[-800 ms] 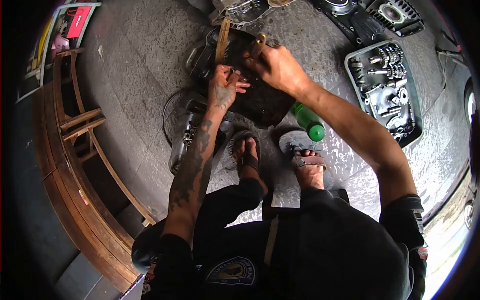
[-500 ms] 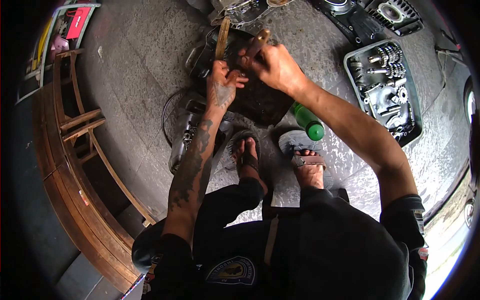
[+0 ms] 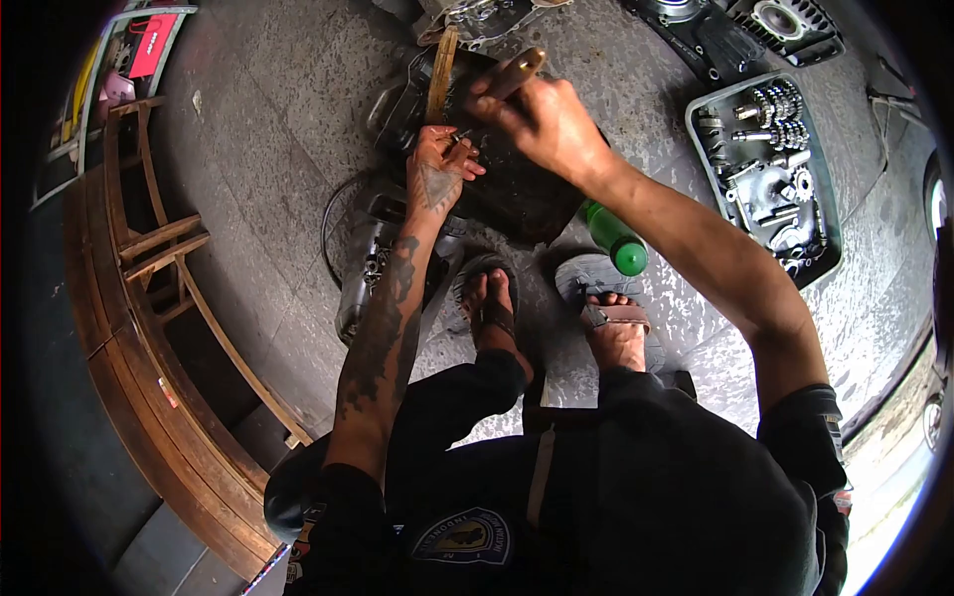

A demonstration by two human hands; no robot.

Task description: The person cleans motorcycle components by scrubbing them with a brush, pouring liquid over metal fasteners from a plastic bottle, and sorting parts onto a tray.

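My right hand (image 3: 545, 124) is closed around a short brown handle (image 3: 521, 70) that looks like a paintbrush handle; its working end is hidden by my fingers and blur. My left hand (image 3: 437, 164) is closed, with fingertips pinched around something small and dark that I cannot make out. Both hands are over a dark, oily tray (image 3: 517, 204) on the floor. Just beyond my left fingers, a flat wooden strip (image 3: 442, 74) reaches toward the tray's far edge; I cannot tell whether the hand touches it.
A green bottle (image 3: 616, 238) lies by my right foot. On the right, a tray (image 3: 833, 248) holds gears and shafts. Engine castings (image 3: 487, 20) lie at the far side, and a metal casing (image 3: 363, 288) is left of my feet. A wooden bench (image 3: 149, 397) runs along the left.
My right hand has shifted slightly, with the handle tilting further over and its fingers blurred. My left hand has moved slightly toward me and its fingers have curled in more.
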